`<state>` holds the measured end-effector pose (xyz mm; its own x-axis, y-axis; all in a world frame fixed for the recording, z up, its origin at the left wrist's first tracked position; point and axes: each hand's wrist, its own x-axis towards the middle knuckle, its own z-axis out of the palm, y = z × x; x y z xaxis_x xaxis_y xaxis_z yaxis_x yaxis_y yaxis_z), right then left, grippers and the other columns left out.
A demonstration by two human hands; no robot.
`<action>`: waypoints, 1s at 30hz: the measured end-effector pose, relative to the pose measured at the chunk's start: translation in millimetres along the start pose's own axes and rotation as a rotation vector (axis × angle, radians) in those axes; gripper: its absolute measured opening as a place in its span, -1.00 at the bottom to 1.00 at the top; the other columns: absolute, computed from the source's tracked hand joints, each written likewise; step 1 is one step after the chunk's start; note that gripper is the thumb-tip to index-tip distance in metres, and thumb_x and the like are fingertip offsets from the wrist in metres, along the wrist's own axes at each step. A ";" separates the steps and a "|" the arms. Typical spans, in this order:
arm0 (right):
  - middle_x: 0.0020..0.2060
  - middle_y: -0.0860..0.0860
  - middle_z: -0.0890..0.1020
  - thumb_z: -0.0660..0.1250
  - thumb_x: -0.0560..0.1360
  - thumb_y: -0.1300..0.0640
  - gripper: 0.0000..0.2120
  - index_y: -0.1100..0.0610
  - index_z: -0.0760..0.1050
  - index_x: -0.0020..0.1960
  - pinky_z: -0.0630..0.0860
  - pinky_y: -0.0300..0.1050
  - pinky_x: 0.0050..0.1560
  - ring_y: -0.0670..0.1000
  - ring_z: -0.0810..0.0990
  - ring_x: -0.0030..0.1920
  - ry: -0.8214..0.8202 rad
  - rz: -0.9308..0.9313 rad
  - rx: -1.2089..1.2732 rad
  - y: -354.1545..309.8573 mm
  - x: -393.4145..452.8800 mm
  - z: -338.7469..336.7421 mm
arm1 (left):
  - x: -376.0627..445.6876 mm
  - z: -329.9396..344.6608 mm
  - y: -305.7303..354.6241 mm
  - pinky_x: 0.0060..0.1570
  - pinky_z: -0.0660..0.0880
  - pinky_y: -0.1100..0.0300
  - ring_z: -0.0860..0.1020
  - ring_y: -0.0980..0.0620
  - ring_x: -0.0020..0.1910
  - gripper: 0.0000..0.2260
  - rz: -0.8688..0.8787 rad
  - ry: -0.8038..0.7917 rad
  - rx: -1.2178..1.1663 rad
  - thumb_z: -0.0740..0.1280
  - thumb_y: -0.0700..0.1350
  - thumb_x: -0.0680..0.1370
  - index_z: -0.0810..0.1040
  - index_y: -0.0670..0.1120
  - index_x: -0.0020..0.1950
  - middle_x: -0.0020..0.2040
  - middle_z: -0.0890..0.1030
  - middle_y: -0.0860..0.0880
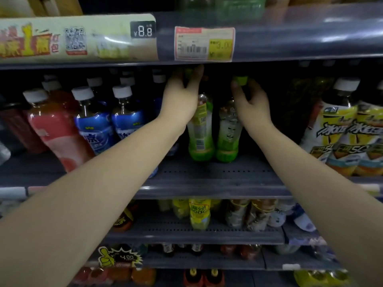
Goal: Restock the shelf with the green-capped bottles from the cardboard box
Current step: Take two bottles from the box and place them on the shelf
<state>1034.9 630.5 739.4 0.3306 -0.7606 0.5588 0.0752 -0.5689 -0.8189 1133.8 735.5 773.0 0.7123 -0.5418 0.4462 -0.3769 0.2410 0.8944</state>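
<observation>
Left hand [179,94] closed around the neck of one green-capped bottle [200,129], right hand [249,100] closed around the neck and cap of the second green-capped bottle [229,131], both bottles upright, touching side by side between the two hands on the shelf [207,179]. Best done by pressing down lightly until both bases sit flat, sliding the pair straight back into the dark gap behind the hands, labels outward, then loosening the fingers one hand at a time. Worth watching: blue bottles [126,121] just left of the left hand and yellow bottles [339,129] off to the right of the right hand; cardboard box out of view.
</observation>
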 end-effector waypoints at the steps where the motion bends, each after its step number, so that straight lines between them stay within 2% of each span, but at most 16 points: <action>1: 0.04 -0.10 0.53 0.23 0.57 0.06 -0.69 0.14 0.46 0.27 0.32 -0.66 -0.13 -0.15 0.49 0.11 -0.007 0.002 -0.004 2.5 3.0 2.3 | 4.0 1.7 -4.1 0.24 0.48 -0.03 0.57 0.00 0.17 -0.65 -0.005 -0.022 0.036 0.25 0.11 0.53 0.49 -0.04 0.24 0.16 0.62 -0.03; 3: 0.04 -0.09 0.54 0.22 0.57 0.06 -0.69 0.14 0.47 0.26 0.33 -0.64 -0.10 -0.11 0.51 0.15 -0.025 0.000 -0.024 5.1 8.6 6.4 | 10.4 3.7 -15.4 0.20 0.51 -0.01 0.58 -0.02 0.16 -0.62 -0.036 -0.044 0.078 0.24 0.11 0.53 0.48 -0.07 0.26 0.16 0.62 -0.07; 7: 0.07 -0.11 0.52 0.21 0.58 0.04 -0.69 0.10 0.46 0.29 0.30 -0.67 -0.13 -0.16 0.47 0.15 -0.114 0.054 -0.019 4.5 16.6 13.6 | 19.6 4.7 -28.5 0.02 0.51 0.22 0.57 0.00 0.16 -0.65 -0.088 -0.037 0.082 0.21 0.07 0.59 0.47 -0.09 0.28 0.20 0.60 -0.07; 12: 0.29 -0.09 0.47 0.21 0.56 -0.08 -0.55 0.02 0.32 0.41 0.35 -0.43 0.11 -0.13 0.41 0.31 -0.238 0.100 -0.007 8.3 19.1 6.3 | 19.9 3.7 -30.6 0.21 0.35 0.25 0.43 0.08 0.31 -0.58 -0.031 -0.136 0.230 0.21 0.07 0.59 0.33 -0.03 0.42 0.38 0.45 0.00; 14: 0.34 -0.11 0.41 0.31 0.43 -0.23 -0.35 -0.06 0.23 0.44 0.34 -0.21 0.30 -0.11 0.37 0.35 -0.326 0.118 -0.085 12.2 20.7 -0.3 | 18.6 -2.2 -30.6 0.36 0.32 0.12 0.37 0.01 0.39 -0.47 -0.013 -0.220 0.330 0.28 0.07 0.54 0.24 -0.05 0.46 0.43 0.39 -0.04; 16: 0.34 -0.09 0.40 0.42 0.33 -0.23 -0.20 -0.04 0.18 0.45 0.35 -0.13 0.32 -0.07 0.38 0.34 -0.366 0.094 -0.221 14.5 19.2 -5.4 | 18.3 -12.3 -24.6 0.38 0.33 0.05 0.38 -0.02 0.37 -0.39 -0.037 -0.385 0.368 0.37 -0.02 0.46 0.20 -0.05 0.45 0.41 0.40 -0.07; 18: 0.29 -0.08 0.47 0.46 0.36 -0.11 -0.27 0.02 0.26 0.42 0.38 -0.19 0.21 -0.07 0.45 0.27 -0.360 0.095 -0.248 13.9 17.6 -7.0 | 18.6 -24.4 -16.9 0.31 0.35 0.15 0.42 0.00 0.30 -0.39 -0.032 -0.549 0.505 0.39 -0.18 0.47 0.21 -0.07 0.45 0.34 0.44 -0.07; 19: 0.27 -0.06 0.50 0.46 0.37 -0.10 -0.32 0.03 0.31 0.40 0.40 -0.19 0.18 -0.06 0.48 0.25 -0.359 0.099 -0.241 13.3 18.0 -7.7 | 19.5 -29.8 -14.3 0.26 0.34 0.21 0.43 0.00 0.27 -0.39 -0.002 -0.582 0.609 0.40 -0.20 0.46 0.22 -0.07 0.44 0.32 0.45 -0.07; 22: 0.22 -0.09 0.54 0.47 0.36 -0.09 -0.39 0.00 0.38 0.35 0.44 -0.18 0.17 -0.07 0.51 0.21 -0.392 0.102 -0.252 10.1 19.0 -11.7 | 22.0 -35.2 -13.1 0.22 0.35 0.22 0.45 -0.02 0.28 -0.37 0.078 -0.509 0.738 0.49 -0.09 0.40 0.31 -0.08 0.40 0.32 0.48 -0.07; 24: 0.22 -0.09 0.54 0.47 0.35 -0.09 -0.39 -0.01 0.39 0.34 0.46 -0.14 0.20 -0.07 0.52 0.20 -0.401 0.112 -0.259 10.2 20.5 -13.2 | 18.7 -30.5 -16.5 0.16 0.39 0.23 0.47 -0.03 0.25 -0.37 0.124 -0.433 0.723 0.55 -0.05 0.33 0.39 -0.11 0.33 0.28 0.51 -0.08; 27: 0.15 -0.13 0.53 0.47 0.37 -0.02 -0.43 -0.03 0.39 0.33 0.43 -0.20 0.15 -0.11 0.51 0.16 -0.431 0.131 -0.225 5.8 19.6 -16.8 | 10.9 -24.0 -24.0 0.00 0.37 0.29 0.49 0.02 0.17 -0.40 0.157 -0.335 0.635 0.58 -0.02 0.28 0.44 -0.11 0.24 0.18 0.53 -0.02; 29: 0.18 -0.11 0.54 0.47 0.39 0.03 -0.42 -0.02 0.37 0.36 0.45 -0.19 0.19 -0.11 0.52 0.17 -0.456 0.169 -0.168 5.9 20.4 -19.2 | 6.6 -26.5 -28.8 0.06 0.39 0.25 0.47 0.01 0.21 -0.34 0.160 -0.299 0.589 0.58 0.02 0.28 0.40 -0.11 0.28 0.22 0.50 -0.07; 30: 0.20 -0.10 0.54 0.47 0.39 0.04 -0.42 -0.01 0.36 0.36 0.45 -0.20 0.19 -0.12 0.52 0.17 -0.465 0.175 -0.162 5.5 20.4 -20.3 | 5.5 -29.5 -30.6 0.10 0.37 0.26 0.45 0.03 0.23 -0.30 0.149 -0.330 0.575 0.57 0.01 0.29 0.35 -0.10 0.34 0.27 0.49 -0.07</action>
<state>1022.9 605.5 748.9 0.7107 -0.6502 0.2684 -0.1526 -0.5150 -0.8435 1166.7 748.9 749.1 0.4447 -0.7757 0.4478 -0.7770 -0.0853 0.6238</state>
